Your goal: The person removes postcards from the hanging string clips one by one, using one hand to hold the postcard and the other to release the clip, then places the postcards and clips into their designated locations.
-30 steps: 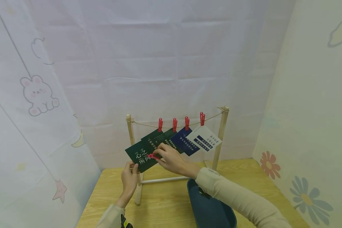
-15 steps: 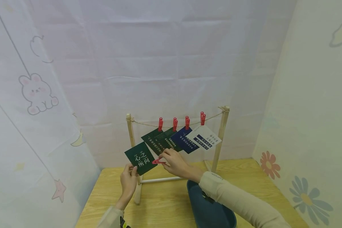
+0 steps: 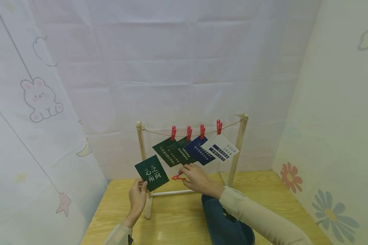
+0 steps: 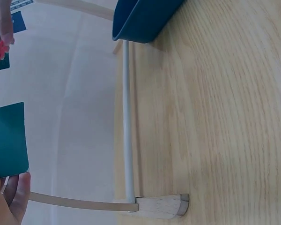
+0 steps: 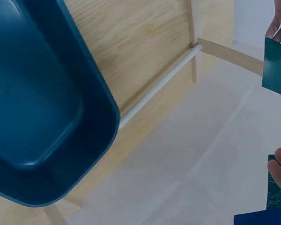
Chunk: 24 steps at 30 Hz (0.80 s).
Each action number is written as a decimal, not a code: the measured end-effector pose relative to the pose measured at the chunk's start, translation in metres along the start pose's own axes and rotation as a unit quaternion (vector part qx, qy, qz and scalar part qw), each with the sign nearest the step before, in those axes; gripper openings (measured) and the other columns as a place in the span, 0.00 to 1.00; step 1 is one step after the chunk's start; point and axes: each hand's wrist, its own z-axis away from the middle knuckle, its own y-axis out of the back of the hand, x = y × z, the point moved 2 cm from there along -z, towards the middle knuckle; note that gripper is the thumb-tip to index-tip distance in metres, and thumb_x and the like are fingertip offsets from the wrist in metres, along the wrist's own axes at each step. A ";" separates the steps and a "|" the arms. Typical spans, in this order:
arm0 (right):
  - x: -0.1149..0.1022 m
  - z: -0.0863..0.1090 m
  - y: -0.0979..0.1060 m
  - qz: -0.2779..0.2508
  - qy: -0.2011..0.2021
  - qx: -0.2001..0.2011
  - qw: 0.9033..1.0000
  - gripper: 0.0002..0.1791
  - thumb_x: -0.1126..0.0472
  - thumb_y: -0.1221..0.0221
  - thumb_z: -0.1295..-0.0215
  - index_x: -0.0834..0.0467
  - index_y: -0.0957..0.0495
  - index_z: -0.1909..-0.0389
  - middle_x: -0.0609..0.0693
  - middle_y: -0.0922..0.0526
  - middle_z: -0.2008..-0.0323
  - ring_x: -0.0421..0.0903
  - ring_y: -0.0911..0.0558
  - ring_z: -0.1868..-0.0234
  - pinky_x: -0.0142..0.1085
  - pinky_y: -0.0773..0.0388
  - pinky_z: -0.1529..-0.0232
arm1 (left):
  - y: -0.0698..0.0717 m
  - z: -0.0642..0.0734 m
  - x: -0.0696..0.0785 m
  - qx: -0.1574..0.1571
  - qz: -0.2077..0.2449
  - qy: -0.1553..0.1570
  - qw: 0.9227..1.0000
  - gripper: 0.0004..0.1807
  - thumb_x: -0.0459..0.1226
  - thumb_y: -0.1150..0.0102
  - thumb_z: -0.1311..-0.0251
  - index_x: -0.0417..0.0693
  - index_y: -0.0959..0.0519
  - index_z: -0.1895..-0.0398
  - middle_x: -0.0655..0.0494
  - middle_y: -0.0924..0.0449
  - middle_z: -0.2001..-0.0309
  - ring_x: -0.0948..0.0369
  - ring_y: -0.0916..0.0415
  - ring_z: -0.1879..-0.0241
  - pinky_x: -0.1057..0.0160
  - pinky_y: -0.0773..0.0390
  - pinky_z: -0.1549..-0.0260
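- At the far left, a rabbit (image 3: 42, 98) was printed on the pale wall sheet, beyond the left edge of the table (image 3: 171, 224).
- The fingers and thumb of the left hand (image 3: 138, 197) were pinched on a green card (image 3: 152, 173) at its lower-left edge. This card was held tilted, above the table's back-left part and before the left post (image 3: 141, 143) of the rack, with its white characters turned to the head camera.
- From the left post a string (image 3: 154, 133) was stretched, sagging slightly, to the right post (image 3: 240, 139); the posts were joined low down by a white bar (image 3: 174, 193).
- Below the held card's right corner, near it but apart, a loose clip (image 3: 178, 177) was grasped between the thumb and fingers of the right hand (image 3: 197, 178).
- Four cards were hung from the string, each by a red clip at its upper corner: a first green one (image 3: 163, 151), a second green one (image 3: 180, 151), a blue one (image 3: 199, 154) and a white one (image 3: 222, 148). Each was partly overlapped by its right neighbour.
- A blue tub (image 5: 33, 84) was set right of the table's middle, partly hidden by the right sleeve (image 3: 260, 212).
- Beyond the table's right edge, flowers (image 3: 328, 212) were printed on the wall.
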 end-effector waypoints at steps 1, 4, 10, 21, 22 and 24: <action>0.001 0.002 -0.001 0.003 0.000 -0.004 1.000 0.13 0.63 0.31 0.42 0.57 0.19 0.56 0.48 0.18 0.58 0.47 0.21 0.57 0.40 0.20 0.55 | 0.000 0.001 -0.001 -0.001 0.001 0.002 1.000 0.03 0.25 0.41 0.35 0.31 0.25 0.65 0.41 0.19 0.71 0.50 0.20 0.78 0.70 0.23 0.80; 0.003 0.007 -0.003 0.016 0.005 -0.010 1.000 0.13 0.61 0.31 0.42 0.56 0.18 0.56 0.47 0.17 0.57 0.47 0.20 0.57 0.40 0.20 0.54 | -0.002 0.006 -0.004 -0.012 -0.002 0.009 1.000 0.03 0.25 0.41 0.36 0.31 0.24 0.64 0.42 0.19 0.70 0.51 0.21 0.79 0.69 0.23 0.81; 0.010 0.019 -0.008 0.028 0.003 -0.010 1.000 0.13 0.62 0.29 0.45 0.55 0.19 0.59 0.47 0.17 0.59 0.46 0.21 0.60 0.39 0.20 0.58 | -0.006 0.018 -0.013 -0.038 -0.013 0.015 0.999 0.03 0.26 0.40 0.35 0.31 0.23 0.63 0.44 0.19 0.69 0.61 0.22 0.80 0.68 0.22 0.80; 0.022 0.036 -0.012 0.045 -0.031 -0.061 0.997 0.13 0.63 0.30 0.45 0.55 0.20 0.60 0.49 0.17 0.61 0.47 0.21 0.62 0.41 0.20 0.59 | -0.008 0.028 -0.016 -0.056 -0.019 0.019 0.998 0.03 0.26 0.40 0.35 0.32 0.24 0.64 0.46 0.20 0.70 0.58 0.23 0.81 0.68 0.24 0.82; 0.023 0.038 -0.012 0.041 -0.033 -0.065 0.996 0.12 0.64 0.30 0.45 0.55 0.20 0.60 0.49 0.17 0.62 0.47 0.21 0.62 0.42 0.20 0.59 | -0.008 0.029 -0.017 -0.060 -0.023 0.021 0.998 0.03 0.26 0.40 0.35 0.32 0.24 0.64 0.46 0.21 0.71 0.58 0.23 0.81 0.69 0.24 0.82; 0.025 0.041 -0.013 0.038 -0.039 -0.071 0.996 0.12 0.65 0.30 0.45 0.56 0.20 0.61 0.50 0.16 0.62 0.47 0.21 0.63 0.42 0.19 0.59 | -0.008 0.032 -0.017 -0.067 -0.029 0.026 0.997 0.03 0.27 0.40 0.34 0.32 0.23 0.63 0.48 0.21 0.71 0.58 0.23 0.81 0.69 0.25 0.83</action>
